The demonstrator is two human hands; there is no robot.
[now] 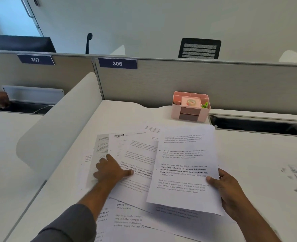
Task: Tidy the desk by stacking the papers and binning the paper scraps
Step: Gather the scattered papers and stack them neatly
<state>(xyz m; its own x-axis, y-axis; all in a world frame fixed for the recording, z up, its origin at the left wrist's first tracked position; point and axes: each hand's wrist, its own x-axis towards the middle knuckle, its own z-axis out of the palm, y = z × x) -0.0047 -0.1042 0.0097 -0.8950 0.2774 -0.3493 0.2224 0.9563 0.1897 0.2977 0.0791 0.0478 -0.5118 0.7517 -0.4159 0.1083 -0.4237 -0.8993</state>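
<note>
Now | left hand [111, 169] flat on papers [135, 154] | right hand [227, 187] grips sheet [184, 165]

Matt paper sheets [184, 168], glossy plastic organizer [203, 112]

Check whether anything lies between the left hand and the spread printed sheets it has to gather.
Nothing visible does. The left hand already rests flat on the loose white printed sheets spread over the white desk, while the right hand holds a lifted printed page by its edge.
</note>
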